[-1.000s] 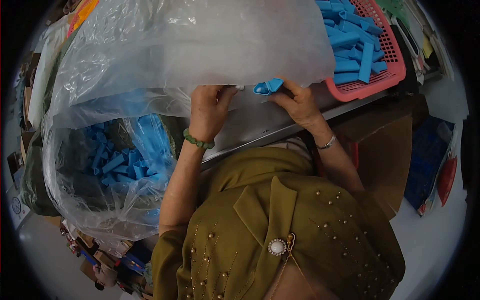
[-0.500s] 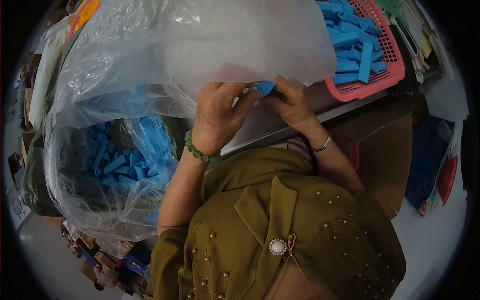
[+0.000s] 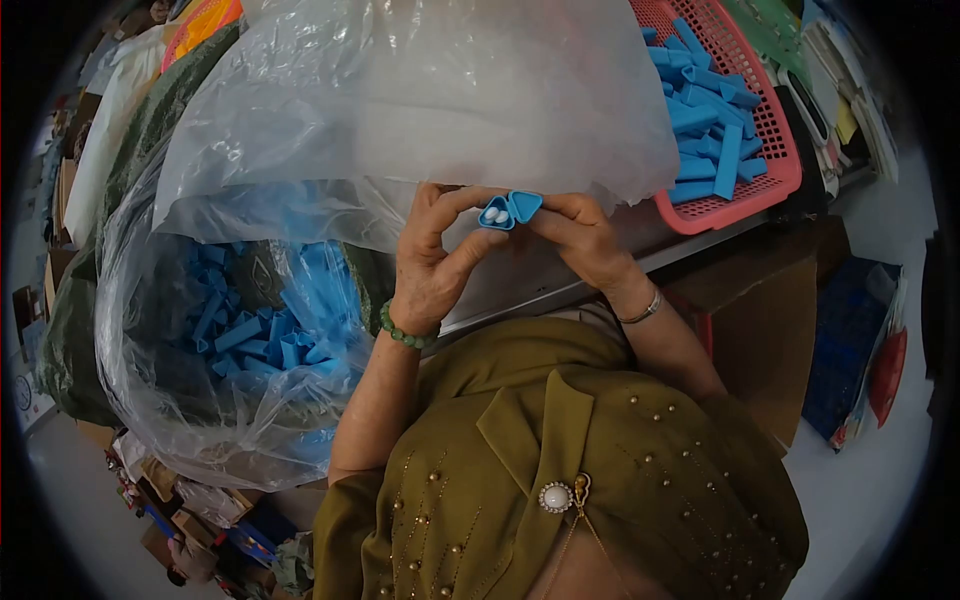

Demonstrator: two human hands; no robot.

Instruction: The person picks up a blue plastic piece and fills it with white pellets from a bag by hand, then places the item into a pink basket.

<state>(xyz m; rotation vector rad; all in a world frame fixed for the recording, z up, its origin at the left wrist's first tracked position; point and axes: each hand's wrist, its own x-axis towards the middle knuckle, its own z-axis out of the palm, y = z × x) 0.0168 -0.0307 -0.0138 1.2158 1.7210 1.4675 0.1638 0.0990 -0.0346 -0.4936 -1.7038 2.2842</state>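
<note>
— Hands first: what are they doing?
— Left hand (image 3: 437, 262) and right hand (image 3: 580, 235) both pinch a small blue case (image 3: 509, 209), held open between the fingertips above the edge of the tabletop (image 3: 520, 270).
— Anything inside it?
— Two small white round pieces sit in the left half.
— And around them?
— A clear plastic bag (image 3: 200, 340) holding blue parts hangs to the left, its top draped over the tabletop. A red basket (image 3: 770, 180) with more blue pieces (image 3: 710, 120) stands to the right, well apart from the case.
</note>
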